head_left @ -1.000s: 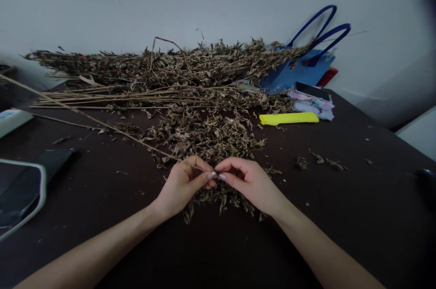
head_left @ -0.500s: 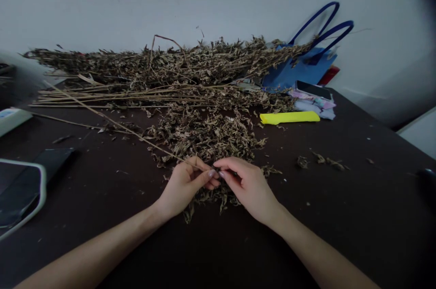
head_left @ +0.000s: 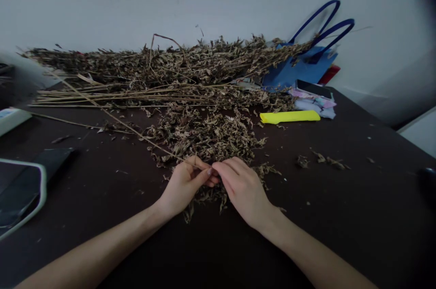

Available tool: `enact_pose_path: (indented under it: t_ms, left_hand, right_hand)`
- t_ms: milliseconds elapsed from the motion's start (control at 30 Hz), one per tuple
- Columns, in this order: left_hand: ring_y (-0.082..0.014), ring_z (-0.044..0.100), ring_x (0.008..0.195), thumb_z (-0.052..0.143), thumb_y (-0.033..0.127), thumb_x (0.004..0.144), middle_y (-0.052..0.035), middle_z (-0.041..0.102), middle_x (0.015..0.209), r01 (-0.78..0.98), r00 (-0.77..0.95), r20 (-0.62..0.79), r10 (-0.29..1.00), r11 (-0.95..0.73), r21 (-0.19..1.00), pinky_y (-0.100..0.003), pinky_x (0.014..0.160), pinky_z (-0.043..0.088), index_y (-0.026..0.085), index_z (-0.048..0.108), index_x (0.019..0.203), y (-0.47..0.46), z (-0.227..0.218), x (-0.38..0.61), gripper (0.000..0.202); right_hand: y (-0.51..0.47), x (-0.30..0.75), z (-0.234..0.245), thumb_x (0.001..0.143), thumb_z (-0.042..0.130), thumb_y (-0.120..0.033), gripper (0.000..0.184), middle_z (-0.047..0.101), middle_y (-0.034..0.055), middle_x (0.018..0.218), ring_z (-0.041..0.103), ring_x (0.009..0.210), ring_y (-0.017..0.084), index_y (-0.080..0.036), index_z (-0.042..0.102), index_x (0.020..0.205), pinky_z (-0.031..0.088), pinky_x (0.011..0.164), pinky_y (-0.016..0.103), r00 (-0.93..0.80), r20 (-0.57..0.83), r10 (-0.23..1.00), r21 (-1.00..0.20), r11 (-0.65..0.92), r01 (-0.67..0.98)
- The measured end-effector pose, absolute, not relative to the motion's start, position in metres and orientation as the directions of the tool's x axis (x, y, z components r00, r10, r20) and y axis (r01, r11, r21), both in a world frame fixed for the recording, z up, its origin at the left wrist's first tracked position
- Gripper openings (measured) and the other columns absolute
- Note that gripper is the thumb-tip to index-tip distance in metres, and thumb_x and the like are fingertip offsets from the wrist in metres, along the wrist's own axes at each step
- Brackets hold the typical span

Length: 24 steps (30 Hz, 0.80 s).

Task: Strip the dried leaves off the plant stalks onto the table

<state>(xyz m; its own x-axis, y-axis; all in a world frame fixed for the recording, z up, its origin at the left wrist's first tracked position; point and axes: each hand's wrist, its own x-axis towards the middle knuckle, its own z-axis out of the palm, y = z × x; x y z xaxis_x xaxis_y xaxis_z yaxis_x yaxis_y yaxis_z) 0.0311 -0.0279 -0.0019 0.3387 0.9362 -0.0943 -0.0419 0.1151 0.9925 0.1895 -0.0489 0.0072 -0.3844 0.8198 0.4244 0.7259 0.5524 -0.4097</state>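
Pinching a long, thin, tan dried stem over crumpled brown leaves.
My left fingers hold its near end; my right hand has rolled over, so its grip I cannot tell.

On the worktop, a leaf pile lies beneath and beyond the left hand and right hand. Behind it are stems, then a plant heap. A bag stands behind the heap's right end, a phone on cloth before it.
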Motion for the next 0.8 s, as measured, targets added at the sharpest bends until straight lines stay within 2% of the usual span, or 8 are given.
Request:
enact_pose_path:
  t_ms: [233,433,667,800]
  left_hand:
    - [-0.0138,0.066,0.066,0.063,0.024,0.078,-0.0009,0.063,0.069,-0.035,0.313,-0.131,0.941,0.149,0.988,-0.028,0.066,0.056,0.013,0.054,0.074,-0.0279,-0.0029,0.0328,0.014]
    - [-0.0132,0.066,0.066,0.062,0.022,0.078,-0.0009,0.063,0.070,-0.057,0.327,-0.141,0.934,0.169,0.984,-0.028,0.067,0.056,0.013,0.054,0.074,-0.0288,-0.0020,0.0338,0.013]
    - [-0.0147,0.067,0.070,0.060,0.020,0.080,-0.0035,0.064,0.075,-0.043,0.346,-0.101,0.933,0.123,0.991,-0.029,0.069,0.057,0.012,0.056,0.076,-0.0298,0.0014,0.0334,0.010]
    - [-0.0150,0.067,0.071,0.059,0.021,0.081,-0.0052,0.064,0.079,-0.026,0.357,-0.087,0.930,0.103,0.994,-0.028,0.069,0.057,0.010,0.058,0.077,-0.0294,0.0014,0.0333,0.011]
  right_hand:
    - [-0.0451,0.1913,0.0043,0.091,0.036,-0.015,0.022,0.060,0.0071,0.084,0.050,0.082,0.018,-0.017,0.058,0.093,0.043,0.071,0.032,-0.395,0.390,0.832,-0.428,0.543,0.722]
    - [-0.0470,0.1895,0.0066,0.091,0.036,-0.014,0.021,0.058,0.0058,0.080,0.049,0.079,0.017,-0.017,0.056,0.083,0.041,0.069,0.029,-0.386,0.373,0.844,-0.456,0.529,0.716]
    - [-0.0452,0.1917,0.0077,0.083,0.043,-0.007,0.015,0.055,0.0006,0.077,0.050,0.073,0.013,-0.019,0.051,0.081,0.039,0.067,0.025,-0.243,0.340,0.908,-0.634,0.413,0.654]
    - [-0.0446,0.1917,0.0083,0.082,0.043,-0.007,0.015,0.054,-0.0004,0.076,0.050,0.071,0.012,-0.020,0.051,0.080,0.039,0.066,0.024,-0.219,0.327,0.919,-0.664,0.389,0.639]
